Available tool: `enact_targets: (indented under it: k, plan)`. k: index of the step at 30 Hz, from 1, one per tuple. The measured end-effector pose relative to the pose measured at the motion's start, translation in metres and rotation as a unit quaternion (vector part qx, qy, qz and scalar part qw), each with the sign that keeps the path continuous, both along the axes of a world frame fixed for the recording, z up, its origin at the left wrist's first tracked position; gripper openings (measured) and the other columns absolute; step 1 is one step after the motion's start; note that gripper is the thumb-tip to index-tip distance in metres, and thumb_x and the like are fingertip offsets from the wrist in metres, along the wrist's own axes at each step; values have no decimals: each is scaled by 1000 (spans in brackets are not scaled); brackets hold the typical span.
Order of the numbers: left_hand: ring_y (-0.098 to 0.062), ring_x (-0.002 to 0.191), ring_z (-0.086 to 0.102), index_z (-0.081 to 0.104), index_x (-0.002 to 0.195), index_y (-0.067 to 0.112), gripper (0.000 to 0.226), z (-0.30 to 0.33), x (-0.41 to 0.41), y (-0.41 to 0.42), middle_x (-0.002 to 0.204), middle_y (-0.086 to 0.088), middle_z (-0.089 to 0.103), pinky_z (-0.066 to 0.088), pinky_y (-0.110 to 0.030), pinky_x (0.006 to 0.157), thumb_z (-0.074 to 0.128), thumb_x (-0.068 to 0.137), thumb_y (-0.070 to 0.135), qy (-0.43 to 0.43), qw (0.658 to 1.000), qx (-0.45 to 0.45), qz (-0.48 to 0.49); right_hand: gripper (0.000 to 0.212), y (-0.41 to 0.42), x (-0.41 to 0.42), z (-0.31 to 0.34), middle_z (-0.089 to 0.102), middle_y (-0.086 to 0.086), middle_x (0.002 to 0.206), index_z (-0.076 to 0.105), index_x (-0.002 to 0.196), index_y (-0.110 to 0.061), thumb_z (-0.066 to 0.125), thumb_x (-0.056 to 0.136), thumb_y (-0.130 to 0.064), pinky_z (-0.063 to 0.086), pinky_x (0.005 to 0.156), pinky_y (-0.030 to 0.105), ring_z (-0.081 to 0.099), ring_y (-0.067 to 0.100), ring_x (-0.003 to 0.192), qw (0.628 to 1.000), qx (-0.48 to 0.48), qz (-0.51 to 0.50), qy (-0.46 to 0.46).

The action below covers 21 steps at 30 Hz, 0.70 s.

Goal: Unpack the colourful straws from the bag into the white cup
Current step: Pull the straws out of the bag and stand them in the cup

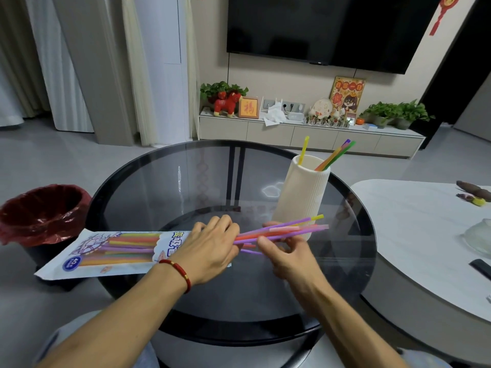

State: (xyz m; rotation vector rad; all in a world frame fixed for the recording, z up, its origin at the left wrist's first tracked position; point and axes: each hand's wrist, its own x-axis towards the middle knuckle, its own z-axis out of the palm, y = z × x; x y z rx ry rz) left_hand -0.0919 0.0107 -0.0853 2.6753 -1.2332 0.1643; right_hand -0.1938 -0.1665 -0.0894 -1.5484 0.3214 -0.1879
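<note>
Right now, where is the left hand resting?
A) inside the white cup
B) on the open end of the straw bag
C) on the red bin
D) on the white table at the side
B: the left hand lies flat on the open end of the bag, while the right hand holds a bunch of straws just in front of the white cup.
</note>
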Motion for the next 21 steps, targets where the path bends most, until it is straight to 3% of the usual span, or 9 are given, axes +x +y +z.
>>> enact_targets:
  k: [3, 5, 8, 11, 12, 17, 21]
  plan:
    - [-15, 92, 39, 40, 100, 29, 10, 0, -1, -1, 104, 7, 39, 39, -38, 87, 37, 102, 38, -1, 1000, -5, 0, 55, 8, 2, -6, 72, -7, 94, 73, 111, -24, 79, 76, -67, 49, 66, 19, 68, 5, 82, 991, -116, -58, 17]
    - [-15, 93, 39, 42, 102, 28, 11, -1, -1, 0, 105, 7, 39, 39, -39, 88, 38, 101, 38, 5, 1000, 2, 1, 67, 9, 2, -6, 69, 0, 106, 72, 108, -23, 70, 73, -80, 56, 79, 27, 68, 16, 98, 972, -222, -72, 25]
    - [-17, 96, 40, 44, 105, 26, 13, -3, 0, 0, 108, 5, 40, 40, -40, 89, 39, 102, 37, 19, 1000, 15, 4, 71, 4, -2, -2, 60, -12, 95, 60, 99, -34, 53, 63, -95, 50, 76, 33, 61, 13, 89, 910, -403, -35, 94]
    - [-18, 95, 41, 45, 107, 24, 15, -3, 3, 2, 108, 4, 41, 39, -40, 87, 37, 103, 36, 36, 999, 23, -2, 44, -5, -4, -7, 73, -13, 101, 66, 112, -37, 66, 82, -69, 49, 75, 33, 68, 17, 97, 822, -553, 50, 130]
    - [-17, 95, 41, 45, 107, 24, 15, -3, 3, 3, 108, 4, 41, 39, -39, 86, 37, 103, 36, 43, 999, 22, -6, 33, -8, -4, -6, 76, -12, 102, 70, 112, -37, 68, 88, -59, 52, 78, 33, 70, 17, 100, 808, -574, 52, 123]
    - [-16, 94, 41, 44, 108, 29, 15, -2, 3, 3, 105, 7, 42, 38, -38, 84, 40, 102, 42, 74, 997, 5, -18, 11, -28, -7, 16, 79, -16, 79, 80, 82, -39, 85, 80, -49, 60, 78, 35, 74, 6, 80, 880, -470, 13, 60]
    - [-15, 95, 39, 44, 109, 27, 20, -2, 0, 1, 106, 8, 40, 39, -38, 85, 38, 104, 45, 40, 998, 36, -31, 23, -32, -13, 28, 83, -10, 86, 84, 95, -41, 86, 77, -55, 61, 77, 35, 76, 14, 84, 861, -507, -24, 31]
